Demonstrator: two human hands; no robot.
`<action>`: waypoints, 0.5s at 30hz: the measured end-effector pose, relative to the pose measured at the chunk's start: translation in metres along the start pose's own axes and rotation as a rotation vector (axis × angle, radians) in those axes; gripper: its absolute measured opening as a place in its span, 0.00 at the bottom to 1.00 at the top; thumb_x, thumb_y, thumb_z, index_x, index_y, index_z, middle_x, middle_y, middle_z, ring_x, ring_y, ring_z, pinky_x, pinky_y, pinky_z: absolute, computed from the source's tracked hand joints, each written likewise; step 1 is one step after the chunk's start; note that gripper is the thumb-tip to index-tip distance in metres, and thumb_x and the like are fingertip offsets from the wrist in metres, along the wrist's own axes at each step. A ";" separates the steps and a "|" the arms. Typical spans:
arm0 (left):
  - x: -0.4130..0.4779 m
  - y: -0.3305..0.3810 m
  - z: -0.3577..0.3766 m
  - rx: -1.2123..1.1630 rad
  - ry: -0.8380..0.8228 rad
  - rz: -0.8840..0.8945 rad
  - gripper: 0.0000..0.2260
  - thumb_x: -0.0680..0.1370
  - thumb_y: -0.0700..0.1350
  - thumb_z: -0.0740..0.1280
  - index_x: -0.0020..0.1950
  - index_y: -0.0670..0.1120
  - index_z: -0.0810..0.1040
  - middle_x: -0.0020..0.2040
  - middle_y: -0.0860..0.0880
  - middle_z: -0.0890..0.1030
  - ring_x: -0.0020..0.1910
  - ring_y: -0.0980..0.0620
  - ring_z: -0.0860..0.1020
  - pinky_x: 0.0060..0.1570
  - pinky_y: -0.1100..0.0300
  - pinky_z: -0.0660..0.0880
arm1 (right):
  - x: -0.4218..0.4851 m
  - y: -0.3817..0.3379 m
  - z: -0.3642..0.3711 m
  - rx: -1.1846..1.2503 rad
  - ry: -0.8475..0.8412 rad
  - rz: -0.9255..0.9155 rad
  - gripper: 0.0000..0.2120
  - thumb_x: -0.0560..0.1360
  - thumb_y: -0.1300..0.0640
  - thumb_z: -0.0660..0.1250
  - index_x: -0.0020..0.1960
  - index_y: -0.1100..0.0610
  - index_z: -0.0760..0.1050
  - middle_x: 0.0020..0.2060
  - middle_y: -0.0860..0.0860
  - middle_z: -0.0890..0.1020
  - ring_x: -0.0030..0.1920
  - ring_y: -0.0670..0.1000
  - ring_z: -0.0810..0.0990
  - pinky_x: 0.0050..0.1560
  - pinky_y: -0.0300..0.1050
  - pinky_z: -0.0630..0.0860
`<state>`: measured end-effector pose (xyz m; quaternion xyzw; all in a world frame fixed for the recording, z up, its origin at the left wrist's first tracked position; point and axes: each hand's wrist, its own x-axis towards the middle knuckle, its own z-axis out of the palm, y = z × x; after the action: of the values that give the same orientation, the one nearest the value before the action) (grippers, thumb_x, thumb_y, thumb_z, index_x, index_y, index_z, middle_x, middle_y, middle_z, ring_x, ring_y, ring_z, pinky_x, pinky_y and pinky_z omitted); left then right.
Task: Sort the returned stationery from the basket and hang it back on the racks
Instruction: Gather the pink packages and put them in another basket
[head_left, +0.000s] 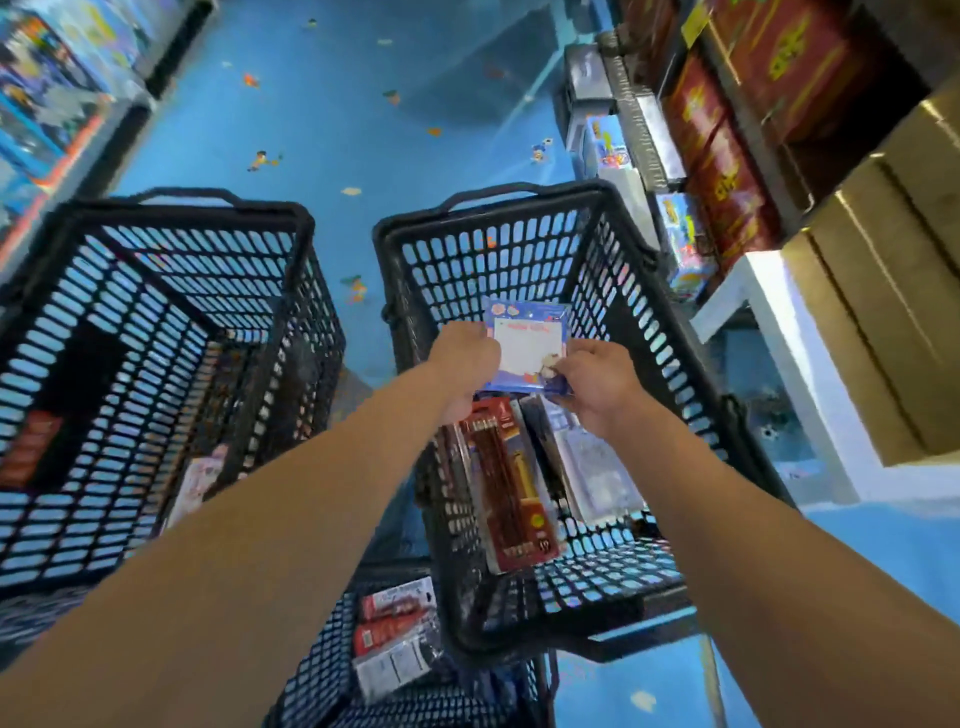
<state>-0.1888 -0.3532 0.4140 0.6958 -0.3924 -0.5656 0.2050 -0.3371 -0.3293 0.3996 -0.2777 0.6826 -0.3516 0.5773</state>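
Observation:
A small blue packet with a white notepad panel is held over the right black basket. My left hand grips its left edge and my right hand pinches its lower right corner. Under my hands, inside that basket, lie a red and brown pencil pack and a clear pale packet. The packet's lower edge is hidden by my fingers.
A second black basket stands on the left with an orange item and a pink packet inside. A third basket near me holds red packs. Shelves with boxes line the right and left. The floor is blue.

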 end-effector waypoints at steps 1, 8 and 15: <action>0.001 -0.004 0.005 -0.017 -0.003 -0.019 0.08 0.82 0.31 0.58 0.57 0.38 0.74 0.50 0.39 0.73 0.37 0.45 0.70 0.37 0.52 0.58 | 0.013 0.008 0.002 -0.002 0.024 0.016 0.18 0.78 0.73 0.58 0.34 0.58 0.71 0.29 0.55 0.78 0.27 0.51 0.78 0.29 0.44 0.75; 0.039 -0.027 0.031 -0.072 0.148 -0.161 0.07 0.83 0.31 0.57 0.58 0.37 0.72 0.47 0.43 0.76 0.39 0.52 0.71 0.31 0.63 0.61 | 0.086 0.036 0.029 -0.147 0.208 0.021 0.08 0.72 0.62 0.70 0.50 0.62 0.84 0.42 0.57 0.83 0.43 0.55 0.80 0.37 0.42 0.72; 0.070 -0.030 0.040 -0.165 0.191 -0.169 0.24 0.80 0.30 0.58 0.77 0.40 0.69 0.68 0.39 0.76 0.58 0.44 0.76 0.52 0.58 0.73 | 0.132 0.034 0.060 -0.251 0.190 0.045 0.07 0.74 0.62 0.66 0.45 0.61 0.84 0.49 0.60 0.86 0.50 0.61 0.84 0.46 0.51 0.79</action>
<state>-0.2138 -0.3830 0.3374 0.7579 -0.2632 -0.5422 0.2495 -0.3004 -0.4225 0.2890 -0.2978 0.7788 -0.2750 0.4787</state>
